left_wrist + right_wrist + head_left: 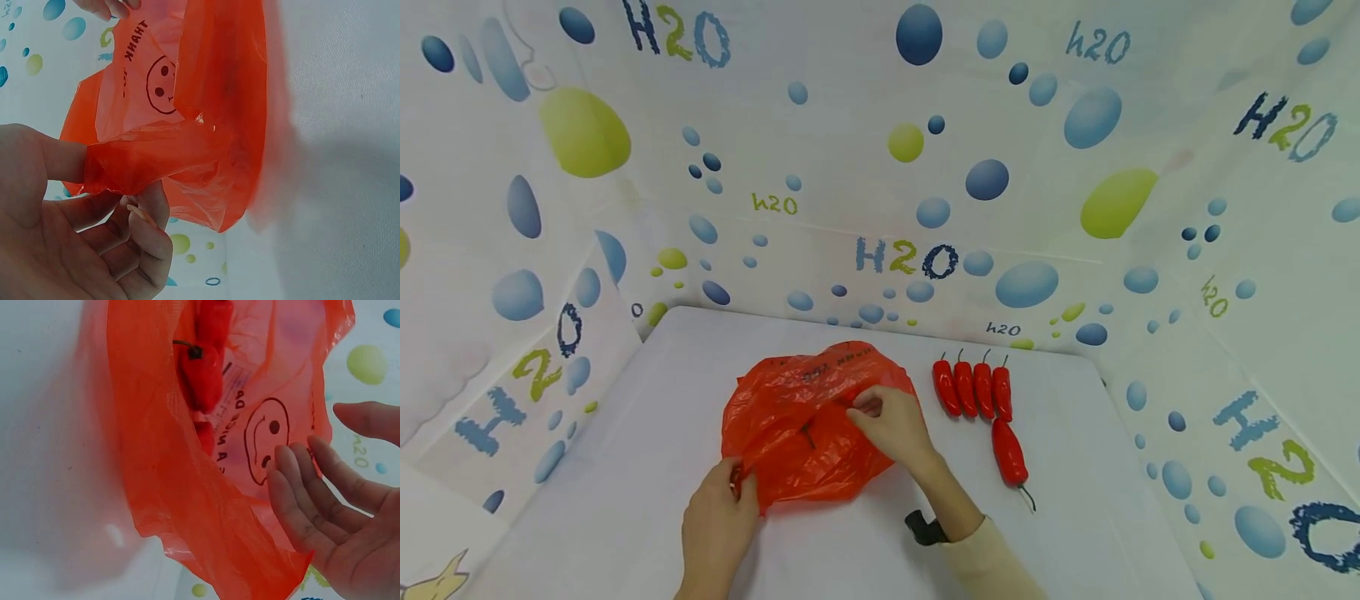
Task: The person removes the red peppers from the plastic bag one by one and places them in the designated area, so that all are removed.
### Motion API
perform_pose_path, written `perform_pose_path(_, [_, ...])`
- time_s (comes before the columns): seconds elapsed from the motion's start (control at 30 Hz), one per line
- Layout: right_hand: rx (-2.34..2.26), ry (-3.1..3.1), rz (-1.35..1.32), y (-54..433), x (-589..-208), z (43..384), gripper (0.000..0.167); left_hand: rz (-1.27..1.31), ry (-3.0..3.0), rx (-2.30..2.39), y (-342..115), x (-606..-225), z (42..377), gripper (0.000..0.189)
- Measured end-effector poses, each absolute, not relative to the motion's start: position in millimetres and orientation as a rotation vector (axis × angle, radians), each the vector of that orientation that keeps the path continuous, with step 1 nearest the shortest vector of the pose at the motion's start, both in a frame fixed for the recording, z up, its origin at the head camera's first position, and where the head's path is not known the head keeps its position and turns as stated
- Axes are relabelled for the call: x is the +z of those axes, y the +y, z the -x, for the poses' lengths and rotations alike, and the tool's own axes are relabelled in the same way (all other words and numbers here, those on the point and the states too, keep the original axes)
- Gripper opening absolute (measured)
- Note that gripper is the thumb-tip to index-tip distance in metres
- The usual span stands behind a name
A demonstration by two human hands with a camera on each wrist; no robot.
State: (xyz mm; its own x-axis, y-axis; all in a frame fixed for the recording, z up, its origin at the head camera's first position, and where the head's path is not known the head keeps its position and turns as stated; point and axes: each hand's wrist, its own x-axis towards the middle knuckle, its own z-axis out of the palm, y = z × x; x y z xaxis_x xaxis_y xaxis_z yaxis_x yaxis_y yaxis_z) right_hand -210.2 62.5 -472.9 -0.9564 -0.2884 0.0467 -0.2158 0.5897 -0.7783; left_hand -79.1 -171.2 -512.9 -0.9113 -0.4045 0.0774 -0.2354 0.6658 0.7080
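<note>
A crumpled red plastic bag (767, 396) with printed black lettering lies on the white table, its mouth partly spread. My left hand (718, 508) pinches the bag's near left edge between thumb and fingers; the left wrist view shows the gathered plastic (125, 165) in that grip. Over the mouth, my right hand (891, 425) has its fingers loosely bent, fingertips right at the bag's inner side and nothing held. Red chili peppers (203, 381) lie inside the bag in the right wrist view, one with a dark stem; the plastic hides part of them.
Right of the bag, several red chili peppers (973, 389) lie side by side in a row, stems pointing away. Just below them is another chili pepper (1009, 454), its stem toward me. Patterned white sheeting (850, 167) encloses the table (1097, 500) at the back and sides.
</note>
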Motion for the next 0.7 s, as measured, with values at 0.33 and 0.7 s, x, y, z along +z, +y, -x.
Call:
perform_pose_path(0.33, [-1.185, 2.623, 0.457, 55.1, -474.5, 219.6, 0.036, -0.540, -2.660, -1.097, -172.9, -515.0, 77.8, 0.035])
perform_pose_path(0.7, [-1.188, 2.569, 0.504, 46.6, -487.0, 236.7, 0.041, -0.547, -2.661, -1.107, -171.7, -515.5, 78.2, 0.035])
